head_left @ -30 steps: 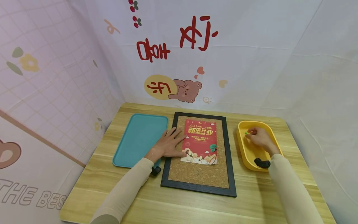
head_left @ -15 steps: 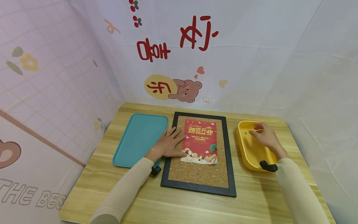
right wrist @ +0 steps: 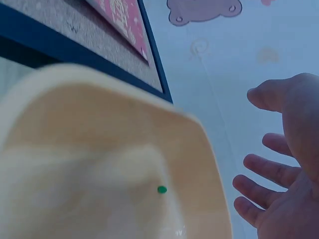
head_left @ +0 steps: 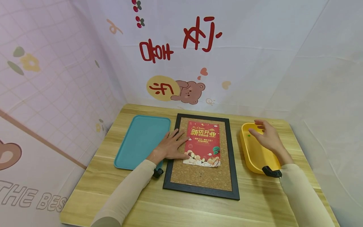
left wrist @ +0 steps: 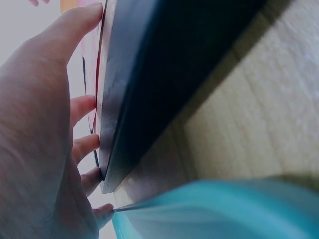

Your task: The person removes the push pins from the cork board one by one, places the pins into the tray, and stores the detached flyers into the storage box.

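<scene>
A red poster (head_left: 202,143) lies on a black-framed cork board (head_left: 199,176). My left hand (head_left: 171,146) rests spread across the board's left side, with fingertips touching the poster's left edge. The left wrist view shows its fingers along the black frame (left wrist: 144,74). Over the far end of a yellow tray (head_left: 247,157) hovers my right hand (head_left: 267,137), holding nothing, its thumb and fingers apart. A tiny green piece (right wrist: 162,189) sits on the tray floor below; it is too small to tell its kind.
A teal tray (head_left: 143,138) lies left of the board, partly behind the left hand and forearm. All stand on a wood-grain table (head_left: 158,208). Printed cloth walls (head_left: 241,69) close off the back and sides. A small black device (head_left: 271,172) sits on the right wrist.
My right hand has lifted away from the green piece, back and to the right, and its fingers have spread. The piece stays in the yellow tray. My left hand has not moved.
</scene>
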The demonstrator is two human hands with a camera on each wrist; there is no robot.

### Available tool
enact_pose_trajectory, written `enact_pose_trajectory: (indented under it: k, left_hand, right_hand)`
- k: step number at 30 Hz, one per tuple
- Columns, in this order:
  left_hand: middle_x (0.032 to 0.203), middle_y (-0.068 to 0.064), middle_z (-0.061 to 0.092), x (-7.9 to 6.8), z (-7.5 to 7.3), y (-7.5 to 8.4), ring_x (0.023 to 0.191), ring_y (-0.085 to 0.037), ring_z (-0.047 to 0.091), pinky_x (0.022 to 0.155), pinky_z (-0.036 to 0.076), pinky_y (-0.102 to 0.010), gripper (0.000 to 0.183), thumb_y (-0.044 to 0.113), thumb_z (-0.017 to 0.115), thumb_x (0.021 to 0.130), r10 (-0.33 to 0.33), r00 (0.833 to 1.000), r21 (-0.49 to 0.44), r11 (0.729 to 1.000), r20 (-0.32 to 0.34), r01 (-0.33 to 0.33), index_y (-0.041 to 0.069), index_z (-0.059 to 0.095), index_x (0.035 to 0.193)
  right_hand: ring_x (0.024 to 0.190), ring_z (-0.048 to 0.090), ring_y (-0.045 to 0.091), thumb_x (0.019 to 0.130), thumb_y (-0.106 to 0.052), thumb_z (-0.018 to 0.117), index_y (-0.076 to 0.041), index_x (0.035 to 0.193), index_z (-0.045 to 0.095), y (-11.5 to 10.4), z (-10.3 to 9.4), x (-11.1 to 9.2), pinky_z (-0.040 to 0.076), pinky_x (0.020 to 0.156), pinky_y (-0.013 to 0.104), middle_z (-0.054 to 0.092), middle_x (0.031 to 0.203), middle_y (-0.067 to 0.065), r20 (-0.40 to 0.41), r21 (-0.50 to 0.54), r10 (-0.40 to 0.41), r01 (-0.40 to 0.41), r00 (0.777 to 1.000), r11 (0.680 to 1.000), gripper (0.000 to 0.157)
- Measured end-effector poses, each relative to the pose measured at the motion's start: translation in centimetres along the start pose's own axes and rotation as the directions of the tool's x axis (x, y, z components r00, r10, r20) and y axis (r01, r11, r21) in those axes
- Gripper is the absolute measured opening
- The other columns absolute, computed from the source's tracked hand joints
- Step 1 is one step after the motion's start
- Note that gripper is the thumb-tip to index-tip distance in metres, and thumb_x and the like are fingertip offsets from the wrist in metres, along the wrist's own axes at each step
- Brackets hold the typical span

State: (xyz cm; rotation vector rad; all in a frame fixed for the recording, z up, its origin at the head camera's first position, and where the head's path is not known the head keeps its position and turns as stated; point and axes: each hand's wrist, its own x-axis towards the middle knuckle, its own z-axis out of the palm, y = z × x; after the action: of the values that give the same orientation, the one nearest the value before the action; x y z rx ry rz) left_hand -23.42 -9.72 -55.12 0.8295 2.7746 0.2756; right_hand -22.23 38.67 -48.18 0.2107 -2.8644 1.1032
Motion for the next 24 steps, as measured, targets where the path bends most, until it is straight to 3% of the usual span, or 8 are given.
enact_pose_trajectory:
  k: [18,24]
  left_hand:
    - [0.192,-0.006,0.02,-0.1,-0.1,0.1,0.18,-0.039,0.011,0.142,0.017,-0.075,0.101,0.085,0.065,0.097,0.012,1.0,-0.016,1.0,-0.011,-0.012,0.036,0.034,0.179]
    - [0.192,-0.006,0.02,-0.1,-0.2,0.1,0.18,-0.039,0.01,0.142,0.016,-0.075,0.101,0.085,0.065,0.097,0.013,1.0,-0.02,1.0,-0.008,-0.013,0.035,0.034,0.18]
  right_hand:
    - [0.152,0.051,0.057,0.109,-0.026,0.078,0.004,0.167,0.045,-5.3,3.2,-0.6,0.039,0.127,0.077,0.053,0.166,0.033,0.007,0.031,-0.139,0.139,0.99,0.99,0.072]
    - [0.156,0.049,0.053,0.109,-0.03,0.078,0.002,0.168,0.043,-6.2,5.0,-1.0,0.037,0.13,0.076,0.049,0.172,0.029,0.054,0.063,-0.128,0.125,0.99,0.99,0.076]
